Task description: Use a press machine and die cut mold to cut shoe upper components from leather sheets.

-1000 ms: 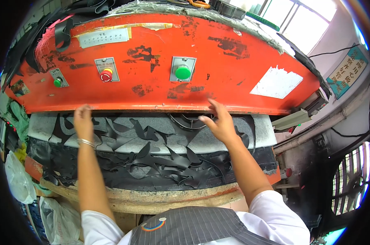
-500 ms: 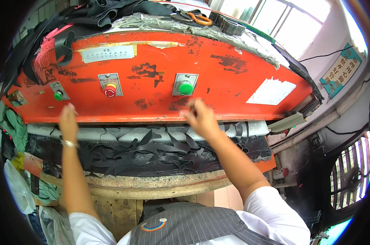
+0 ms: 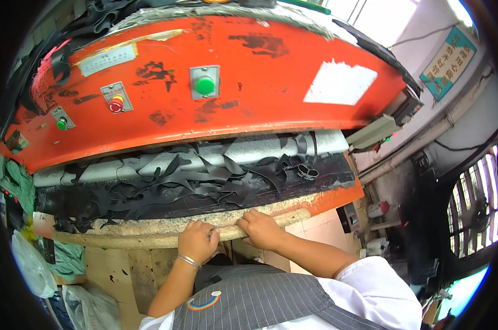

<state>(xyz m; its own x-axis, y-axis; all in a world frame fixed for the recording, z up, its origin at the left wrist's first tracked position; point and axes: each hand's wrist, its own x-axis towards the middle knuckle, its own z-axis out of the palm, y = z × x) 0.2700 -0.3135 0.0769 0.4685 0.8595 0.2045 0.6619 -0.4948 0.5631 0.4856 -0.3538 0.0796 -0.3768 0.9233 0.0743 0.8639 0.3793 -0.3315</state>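
My left hand (image 3: 197,242) and my right hand (image 3: 261,229) rest close together on the worn, pale front rail (image 3: 150,234) of the machine's bed, fingers curled over it. A silvery bangle is on my left wrist. Just beyond the rail, tangled black leather offcuts (image 3: 221,177) cover the dark bed. A pale strip (image 3: 334,141) runs behind them under the machine's orange-red front beam (image 3: 260,99). On that beam sit a large green button (image 3: 205,85), a red stop button (image 3: 116,104) and a small green button (image 3: 62,124). A cutting die (image 3: 307,172) lies near the bed's right end.
Black sheet material (image 3: 103,22) hangs over the beam's upper left. At lower left are plastic bags (image 3: 31,261) and green cloth (image 3: 67,258). A grey box (image 3: 373,132) juts out at the machine's right end. A barred fan or window (image 3: 474,214) stands far right.
Both hands have come down from in front of the beam to the front rail and closed over it. The view has turned and tipped downward, showing more of the bed and floor.
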